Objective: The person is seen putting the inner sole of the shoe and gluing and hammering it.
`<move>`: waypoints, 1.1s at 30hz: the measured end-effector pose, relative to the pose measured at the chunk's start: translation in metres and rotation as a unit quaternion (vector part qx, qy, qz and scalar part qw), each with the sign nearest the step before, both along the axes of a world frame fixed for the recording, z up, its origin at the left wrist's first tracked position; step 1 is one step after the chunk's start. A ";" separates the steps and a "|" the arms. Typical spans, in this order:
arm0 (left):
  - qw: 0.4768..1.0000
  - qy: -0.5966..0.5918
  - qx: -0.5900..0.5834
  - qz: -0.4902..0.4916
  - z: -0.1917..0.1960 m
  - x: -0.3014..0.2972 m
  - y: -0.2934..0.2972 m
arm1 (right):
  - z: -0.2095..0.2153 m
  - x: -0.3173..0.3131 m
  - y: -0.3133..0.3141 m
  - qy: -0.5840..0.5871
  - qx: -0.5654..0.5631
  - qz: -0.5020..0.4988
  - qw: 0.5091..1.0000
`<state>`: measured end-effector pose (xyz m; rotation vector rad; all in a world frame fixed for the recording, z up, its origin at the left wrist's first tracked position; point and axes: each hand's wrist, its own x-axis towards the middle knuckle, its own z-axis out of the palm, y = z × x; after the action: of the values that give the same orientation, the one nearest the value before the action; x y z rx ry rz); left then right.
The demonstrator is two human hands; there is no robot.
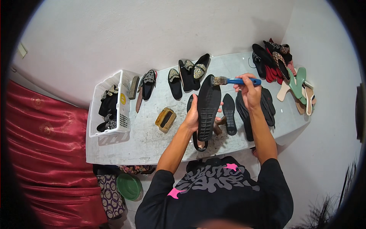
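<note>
Left hand [192, 116]: black sole [208, 108] finger-gripped.
Right hand [249, 92]: blue brush [235, 81] finger-gripped.
Bristles [219, 80]: held at toe [208, 81], contact unclear.

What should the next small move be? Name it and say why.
Probably stroke the blue-handled brush down the black sole: the right hand has its bristles at the sole's pointed upper end, though contact is hard to tell, while the left hand grips the sole with its treaded underside showing.
</note>
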<state>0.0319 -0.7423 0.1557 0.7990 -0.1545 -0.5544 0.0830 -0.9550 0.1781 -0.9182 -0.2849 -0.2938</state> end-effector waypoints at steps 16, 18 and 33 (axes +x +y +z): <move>1.000 0.002 0.001 -0.017 -0.008 0.012 -0.002 | -0.008 -0.007 -0.012 0.023 -0.179 0.144 0.973; 1.000 -0.009 0.003 -0.017 -0.005 0.014 -0.005 | -0.003 0.006 -0.015 0.006 0.011 -0.011 1.000; 0.999 0.011 0.045 -0.008 -0.003 0.018 -0.010 | -0.007 -0.004 -0.026 -0.013 -0.200 0.164 0.966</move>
<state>0.0497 -0.7519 0.1529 0.8797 -0.1155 -0.5889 0.0790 -0.9815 0.1715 -1.2438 -0.5269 0.0631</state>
